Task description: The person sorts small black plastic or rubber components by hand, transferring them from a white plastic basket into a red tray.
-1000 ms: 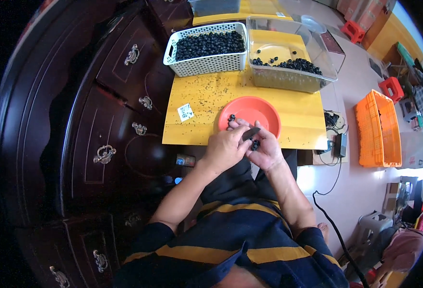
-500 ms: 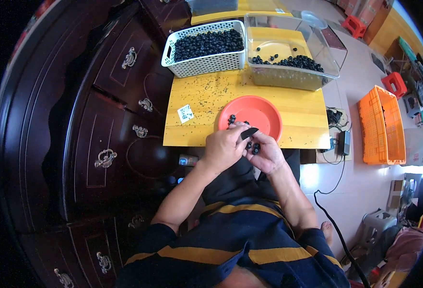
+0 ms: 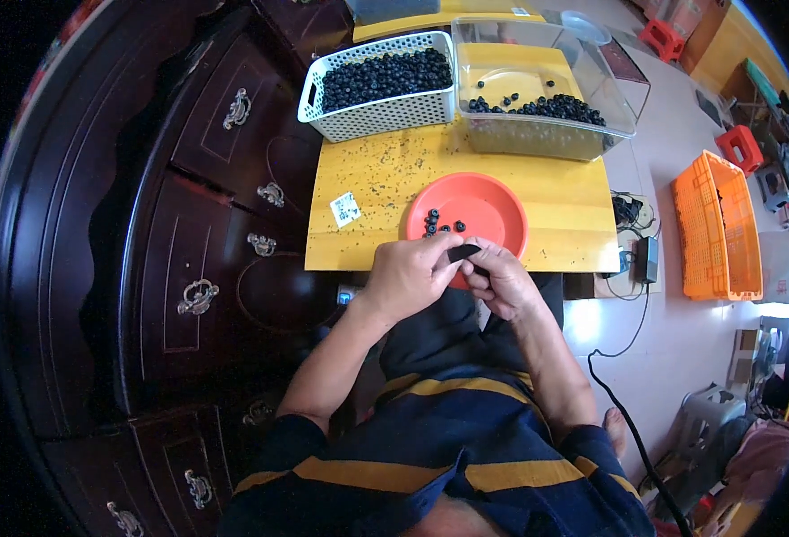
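Over the near rim of a red plastic bowl (image 3: 493, 210), my two hands meet. My left hand (image 3: 405, 276) is closed, thumb and fingers on a dark flat piece (image 3: 463, 253) with a rounded end. Its exact kind I cannot make out. My right hand (image 3: 506, 285) has its fingers curled in, its thumb against that dark piece. A small black round piece shows at its fingertips; whatever else its palm holds is hidden. Inside the bowl, several small black round pieces (image 3: 432, 217) lie at the left side, some with a hole in the middle.
A white perforated basket (image 3: 386, 121) full of black pieces stands at the table's back left. Beside it, a clear plastic bin (image 3: 538, 143) holds more. Dark crumbs and a white printed card (image 3: 345, 210) lie on the yellow table (image 3: 564, 242). An orange crate (image 3: 716, 233) is on the floor at right.
My right hand's fingers have curled in from an open palm that showed several black pieces. More loose pieces are visible in the bowl. My left hand has shifted slightly left and stays closed.
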A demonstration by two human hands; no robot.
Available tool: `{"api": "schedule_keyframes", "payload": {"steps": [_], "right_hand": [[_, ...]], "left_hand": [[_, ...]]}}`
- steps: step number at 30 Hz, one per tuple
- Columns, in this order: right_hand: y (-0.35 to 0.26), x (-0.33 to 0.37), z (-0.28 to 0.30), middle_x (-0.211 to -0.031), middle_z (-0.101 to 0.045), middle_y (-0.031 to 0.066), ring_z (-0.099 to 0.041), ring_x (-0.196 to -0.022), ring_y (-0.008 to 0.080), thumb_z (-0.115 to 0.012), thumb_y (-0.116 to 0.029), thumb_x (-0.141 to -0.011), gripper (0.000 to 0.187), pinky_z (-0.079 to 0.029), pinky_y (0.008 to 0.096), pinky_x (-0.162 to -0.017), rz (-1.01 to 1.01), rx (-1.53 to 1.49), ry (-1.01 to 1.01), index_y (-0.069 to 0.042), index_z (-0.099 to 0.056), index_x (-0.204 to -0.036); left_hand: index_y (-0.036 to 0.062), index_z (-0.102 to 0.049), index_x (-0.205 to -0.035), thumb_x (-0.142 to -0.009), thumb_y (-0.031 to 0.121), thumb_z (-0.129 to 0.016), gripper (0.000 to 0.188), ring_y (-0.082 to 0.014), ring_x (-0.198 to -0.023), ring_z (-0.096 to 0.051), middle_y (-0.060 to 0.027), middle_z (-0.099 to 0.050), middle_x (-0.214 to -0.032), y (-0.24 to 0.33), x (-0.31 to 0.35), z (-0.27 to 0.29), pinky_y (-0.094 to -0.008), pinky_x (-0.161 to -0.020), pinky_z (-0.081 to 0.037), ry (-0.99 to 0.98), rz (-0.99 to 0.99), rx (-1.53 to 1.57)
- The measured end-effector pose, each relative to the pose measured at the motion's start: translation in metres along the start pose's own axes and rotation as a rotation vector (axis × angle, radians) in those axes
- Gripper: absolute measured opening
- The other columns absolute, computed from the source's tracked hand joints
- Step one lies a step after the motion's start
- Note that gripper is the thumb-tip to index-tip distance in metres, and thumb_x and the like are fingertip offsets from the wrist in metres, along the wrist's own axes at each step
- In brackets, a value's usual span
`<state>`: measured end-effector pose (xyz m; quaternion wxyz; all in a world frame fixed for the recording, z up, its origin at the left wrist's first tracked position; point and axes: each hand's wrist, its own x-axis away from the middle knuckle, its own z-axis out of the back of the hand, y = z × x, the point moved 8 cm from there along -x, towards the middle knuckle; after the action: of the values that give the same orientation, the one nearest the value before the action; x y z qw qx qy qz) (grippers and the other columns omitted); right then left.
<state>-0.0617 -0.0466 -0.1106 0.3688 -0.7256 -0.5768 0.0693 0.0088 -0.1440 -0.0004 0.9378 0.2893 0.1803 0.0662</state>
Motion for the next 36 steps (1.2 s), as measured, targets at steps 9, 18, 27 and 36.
{"api": "schedule_keyframes", "payload": {"steps": [9,18,27,36], "right_hand": [[-0.005,0.007,-0.008,-0.081,-0.057,-0.0046,-0.037,-0.056,0.0014,-0.063,-0.026,-0.104,0.016,-0.027,0.0167,-0.044,-0.003,-0.092,-0.071,-0.011,-0.061,-0.1],[-0.001,0.006,-0.013,-0.082,-0.059,-0.0034,-0.038,-0.056,0.001,-0.064,-0.025,-0.104,0.014,-0.027,0.016,-0.043,0.009,-0.235,-0.119,-0.011,-0.061,-0.102],[-0.002,0.009,-0.019,-0.079,-0.057,-0.0033,-0.038,-0.054,0.0008,-0.064,-0.024,-0.103,0.014,-0.027,0.0153,-0.043,-0.003,-0.174,-0.158,-0.01,-0.06,-0.104],[0.001,0.009,-0.018,-0.077,-0.054,-0.004,-0.036,-0.054,0.0015,-0.064,-0.021,-0.103,0.011,-0.026,0.0158,-0.043,-0.022,-0.206,-0.146,-0.011,-0.059,-0.1]], "left_hand": [[0.0057,-0.07,-0.113,-0.089,0.009,-0.074,0.025,-0.0256,-0.063,-0.069,-0.0101,-0.068,-0.071,-0.003,0.002,-0.002,-0.0363,-0.059,-0.053,0.062,0.105,0.284],[0.0065,-0.071,-0.103,-0.088,0.007,-0.075,0.016,-0.0235,-0.062,-0.069,-0.0092,-0.069,-0.073,0.005,0.007,0.009,-0.035,-0.057,-0.053,0.19,0.076,0.267],[0.0063,-0.064,-0.1,-0.087,0.048,-0.077,0.046,-0.0349,-0.07,-0.072,-0.0109,-0.071,-0.077,-0.003,-0.002,0.01,-0.0446,-0.06,-0.054,0.038,0.012,0.107],[0.0072,-0.06,-0.095,-0.091,0.053,-0.07,0.047,-0.0385,-0.067,-0.07,-0.0159,-0.068,-0.073,-0.006,0.002,-0.001,-0.049,-0.059,-0.054,-0.019,-0.061,-0.006]]}}
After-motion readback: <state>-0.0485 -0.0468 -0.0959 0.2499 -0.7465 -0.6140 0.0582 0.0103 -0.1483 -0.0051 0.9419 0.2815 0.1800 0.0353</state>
